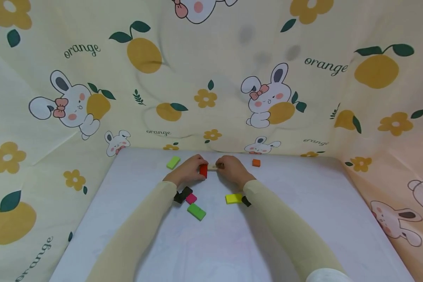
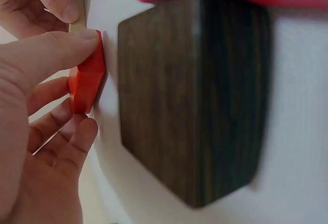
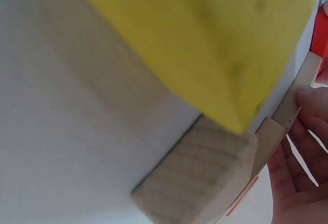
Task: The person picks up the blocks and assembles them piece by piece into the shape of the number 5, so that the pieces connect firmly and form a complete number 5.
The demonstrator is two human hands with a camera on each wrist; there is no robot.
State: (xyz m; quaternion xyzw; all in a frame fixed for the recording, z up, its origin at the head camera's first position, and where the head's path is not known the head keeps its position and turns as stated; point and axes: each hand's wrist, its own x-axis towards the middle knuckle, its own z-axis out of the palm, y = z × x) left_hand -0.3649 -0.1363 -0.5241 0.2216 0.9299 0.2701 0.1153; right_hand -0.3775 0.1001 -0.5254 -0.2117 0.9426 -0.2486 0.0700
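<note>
Red block (image 1: 203, 171) and pale wooden block (image 1: 211, 167) found under two-handed fitting

We found both hands at work near the far edge of the white worktop (image 1: 211, 250). The left hand (image 1: 188, 170) pinched the red block, thumb on one side and fingers on the other. The right hand (image 1: 234, 170) held the pale wooden block in a narrow grip. The red block sat crosswise at the pale block's left end and appeared to touch it; a second wooden block (image 3: 266, 139) continued the line at the other end.

We judged the step in hand to be alignment of this joint. The next move, in our opinion, called for pressing the red block square against the pale end while the right hand kept the row steady, then a gentle release; a hard push could have skewed the row.

Nearby, we noted a light green block (image 1: 173, 162) beyond the left wrist and an orange block (image 1: 256, 163) to the right. Two dark blocks (image 1: 187, 192) lay by the left sleeve (image 1: 141, 225), just beside a magenta block (image 1: 191, 198), with a green block (image 1: 196, 212) nearer us. A yellow block (image 1: 234, 198) and a partly hidden black piece (image 1: 246, 201) lay close to the right sleeve (image 1: 285, 219), where a withdrawing forearm could have brushed them.
</note>
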